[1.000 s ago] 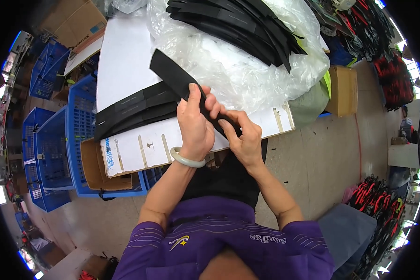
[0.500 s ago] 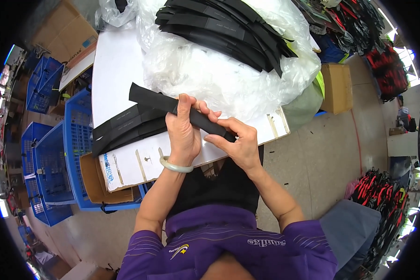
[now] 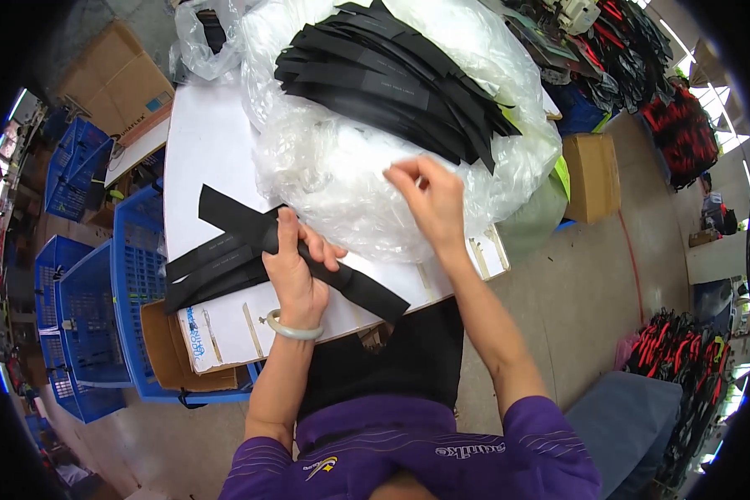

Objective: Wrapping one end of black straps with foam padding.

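My left hand (image 3: 296, 258) is closed round a black fabric strip (image 3: 358, 292), which slants across the near edge of the white table (image 3: 208, 150). Under the strip's far end, more black strips (image 3: 217, 267) lie fanned on the table's left part. My right hand (image 3: 429, 200) is raised over the clear plastic bag (image 3: 333, 167), its fingers bent in toward the thumb. Anything between those fingertips is too small and smeared to make out. Beyond it, a large pile of black strips (image 3: 383, 83) rests on the plastic.
Blue plastic crates (image 3: 133, 333) stand left of the table, with an open cardboard box (image 3: 162, 342) at its near left corner. A brown carton (image 3: 592, 175) sits on the floor to the right. Black and red items (image 3: 675, 358) are heaped at the far right.
My right hand has let go of the strip's near end and moved up over the plastic. My left hand has shifted left and nearer with the strip, whose near end now hangs free.
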{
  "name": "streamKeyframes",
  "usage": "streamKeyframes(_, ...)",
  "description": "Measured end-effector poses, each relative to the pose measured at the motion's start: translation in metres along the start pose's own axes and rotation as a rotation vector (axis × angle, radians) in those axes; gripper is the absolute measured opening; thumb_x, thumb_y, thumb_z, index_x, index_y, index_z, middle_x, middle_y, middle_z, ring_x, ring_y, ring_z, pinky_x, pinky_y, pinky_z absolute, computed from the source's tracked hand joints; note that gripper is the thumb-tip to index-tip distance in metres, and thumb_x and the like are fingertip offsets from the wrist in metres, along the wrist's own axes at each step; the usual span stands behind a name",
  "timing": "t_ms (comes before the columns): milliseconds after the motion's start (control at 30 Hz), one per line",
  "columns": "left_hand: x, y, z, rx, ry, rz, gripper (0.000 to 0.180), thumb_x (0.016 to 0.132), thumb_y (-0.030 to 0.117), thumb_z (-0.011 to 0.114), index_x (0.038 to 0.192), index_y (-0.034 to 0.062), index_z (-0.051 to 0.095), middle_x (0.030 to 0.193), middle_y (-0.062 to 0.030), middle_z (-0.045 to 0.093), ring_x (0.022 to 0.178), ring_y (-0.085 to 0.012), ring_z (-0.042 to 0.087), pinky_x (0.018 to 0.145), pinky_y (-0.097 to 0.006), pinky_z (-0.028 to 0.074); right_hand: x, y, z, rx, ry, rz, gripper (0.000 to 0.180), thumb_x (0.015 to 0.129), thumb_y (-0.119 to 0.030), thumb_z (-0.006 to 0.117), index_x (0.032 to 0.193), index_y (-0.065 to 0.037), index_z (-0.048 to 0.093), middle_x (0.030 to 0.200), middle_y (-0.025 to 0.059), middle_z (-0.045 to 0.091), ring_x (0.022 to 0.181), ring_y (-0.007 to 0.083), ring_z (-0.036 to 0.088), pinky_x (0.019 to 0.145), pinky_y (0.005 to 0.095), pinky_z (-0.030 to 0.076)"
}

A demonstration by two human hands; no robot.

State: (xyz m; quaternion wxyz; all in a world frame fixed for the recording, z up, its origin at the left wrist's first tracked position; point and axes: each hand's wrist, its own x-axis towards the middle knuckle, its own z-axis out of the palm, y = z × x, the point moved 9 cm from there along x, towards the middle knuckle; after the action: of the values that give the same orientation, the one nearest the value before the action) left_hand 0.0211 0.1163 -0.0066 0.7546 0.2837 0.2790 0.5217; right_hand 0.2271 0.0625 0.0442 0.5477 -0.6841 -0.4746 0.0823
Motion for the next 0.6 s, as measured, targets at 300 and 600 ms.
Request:
streamKeyframes(300,-0.018,-0.010,-0.012,-0.042,0.038,-0.085,0.031,0.098,0.028,0.060,0.076,0.0099,0.046,0.052,-0.0037,0.045,0.040,-0.0167,0.050,0.052,-0.037,0.055,0.043,0.054,0.046,-0.265,0.012,-0.048,0.021,0.071,-0.013,0.079,0.082,-0.002,0.064,0.083,0.0093,0.060,0.078,0.0270,0.060,0.073,0.0395,0.050)
streamKeyframes(600,-0.012,-0.002,0.024,-0.063,-0.033,0.000,0.027,0.086,0.003,0.070,0.110,-0.0037,0.060,0.078,-0.0066,0.061,0.054,-0.0136,0.056,0.056,-0.028,0.052,-0.023,-0.088,0.027,0.030,-0.319,-0.356,0.015,0.078,0.002,0.072,0.089,0.001,0.061,0.113,0.0147,0.068,0.095,0.0238,0.069,0.082,0.0317,0.053)
